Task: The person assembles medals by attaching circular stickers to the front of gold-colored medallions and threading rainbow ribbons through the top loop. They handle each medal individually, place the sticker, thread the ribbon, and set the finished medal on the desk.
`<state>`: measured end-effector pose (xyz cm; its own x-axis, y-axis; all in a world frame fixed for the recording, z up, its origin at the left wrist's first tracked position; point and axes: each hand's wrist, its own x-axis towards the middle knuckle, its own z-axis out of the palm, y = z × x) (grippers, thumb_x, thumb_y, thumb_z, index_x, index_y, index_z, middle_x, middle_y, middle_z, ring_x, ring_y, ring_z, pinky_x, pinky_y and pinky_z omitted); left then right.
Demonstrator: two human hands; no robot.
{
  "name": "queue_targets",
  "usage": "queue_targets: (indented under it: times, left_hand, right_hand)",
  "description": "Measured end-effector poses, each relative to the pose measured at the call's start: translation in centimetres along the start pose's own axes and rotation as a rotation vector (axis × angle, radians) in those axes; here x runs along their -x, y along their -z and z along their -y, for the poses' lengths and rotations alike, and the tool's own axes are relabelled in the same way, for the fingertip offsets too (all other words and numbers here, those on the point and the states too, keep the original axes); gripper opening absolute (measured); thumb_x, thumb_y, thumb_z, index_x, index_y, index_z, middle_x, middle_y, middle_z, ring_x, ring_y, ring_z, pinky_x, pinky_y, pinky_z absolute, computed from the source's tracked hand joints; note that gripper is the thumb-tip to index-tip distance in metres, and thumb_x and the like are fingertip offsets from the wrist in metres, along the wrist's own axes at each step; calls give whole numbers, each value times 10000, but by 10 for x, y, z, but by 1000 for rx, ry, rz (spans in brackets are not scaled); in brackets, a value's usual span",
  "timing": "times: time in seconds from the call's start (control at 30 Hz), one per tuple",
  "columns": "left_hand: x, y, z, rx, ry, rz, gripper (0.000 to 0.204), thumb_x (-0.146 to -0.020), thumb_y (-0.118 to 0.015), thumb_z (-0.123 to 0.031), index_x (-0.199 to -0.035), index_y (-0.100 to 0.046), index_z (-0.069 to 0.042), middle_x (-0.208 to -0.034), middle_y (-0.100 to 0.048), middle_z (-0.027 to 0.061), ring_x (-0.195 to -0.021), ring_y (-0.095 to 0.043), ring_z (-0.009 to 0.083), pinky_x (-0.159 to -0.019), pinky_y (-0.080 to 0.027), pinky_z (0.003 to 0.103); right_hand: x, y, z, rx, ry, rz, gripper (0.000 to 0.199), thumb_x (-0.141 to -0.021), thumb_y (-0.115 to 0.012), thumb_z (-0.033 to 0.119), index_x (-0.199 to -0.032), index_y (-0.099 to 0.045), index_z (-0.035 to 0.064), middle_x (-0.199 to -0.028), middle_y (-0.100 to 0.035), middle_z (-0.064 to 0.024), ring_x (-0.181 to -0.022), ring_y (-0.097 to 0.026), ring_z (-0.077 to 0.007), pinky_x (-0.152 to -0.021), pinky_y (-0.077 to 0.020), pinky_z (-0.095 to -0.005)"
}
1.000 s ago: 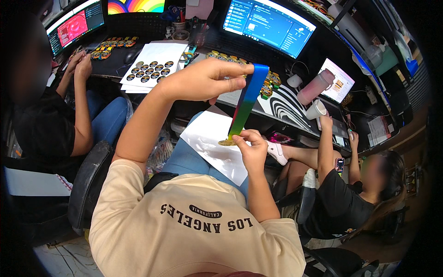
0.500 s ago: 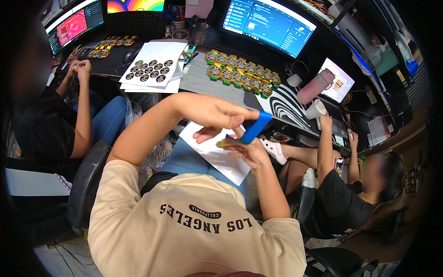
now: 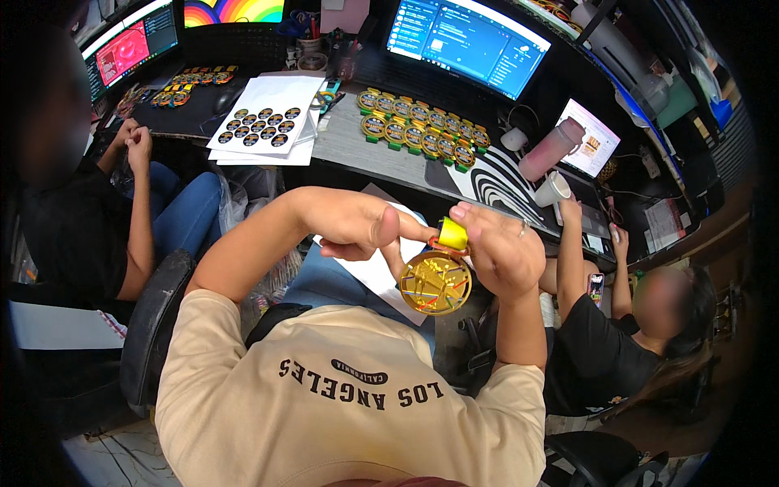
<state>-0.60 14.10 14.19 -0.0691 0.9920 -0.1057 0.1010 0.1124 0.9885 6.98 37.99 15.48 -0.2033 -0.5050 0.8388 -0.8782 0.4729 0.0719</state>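
**Currently: Gold Medal Held Between Both Hands, Centre of Frame**

Presently the gold medal (image 3: 436, 282) hangs just right of frame centre, above the person's lap and in front of the white sheet (image 3: 381, 272) lying there. A folded yellow ribbon (image 3: 453, 235) sits at its top edge.

**Grip state**
- Right hand (image 3: 503, 252): thumb and fingertips pinch the yellow ribbon at the medal's top; the disc hangs below the pinch.
- Left hand (image 3: 353, 227): fingers curled, thumb extended toward the ribbon. Contact with the ribbon or the disc's rim appears likely, but a firm grasp cannot be confirmed from this view.

**Handling characteristics (judged)**
- Disc: rigid and probably light; its glossy face looks slippery and prone to fingerprints.
- Ribbon: soft and pliable; it will fold or twist under light pressure.
- Recommended hold: take the disc by its rim, or by the ribbon close to its top edge. Avoid pressing on the coloured face.

**Surroundings**
- Upper centre: two rows of finished medals (image 3: 422, 130) on the desk (image 3: 349, 146).
- Upper left: a sticker sheet (image 3: 260, 126) of dark round labels on stacked paper.
- Left and right edges: two other seated people, hands at their own work.
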Motion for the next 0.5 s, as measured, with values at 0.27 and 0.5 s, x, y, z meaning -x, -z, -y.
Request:
queue_targets:
  times: [0.27, 0.5]
  left_hand:
    - [-3, -2, 4, -31, -64, -157, 779, -949, -436, -567, -1487, -254, -33, -824, -656, 106, -381, -452, 74, -324, -364, 223]
    - [-12, -3, 4, 82, -173, -276, 720, -940, -570, -443, -1481, -287, -62, -600, -516, -1, -353, -396, 39, -326, -345, 196]
  right_hand:
    - [5, -4, -4, -435, -343, -55, 294, -651, -626, -165, -905, -690, -33, -932, -713, -191, -901, -710, -291, -798, -557, -334]
    - [10, -12, 9, -222, -616, -157, 279, -741, -614, -117, -998, -685, -32, -1029, -689, -204, -963, -683, -252, -815, -542, -317]
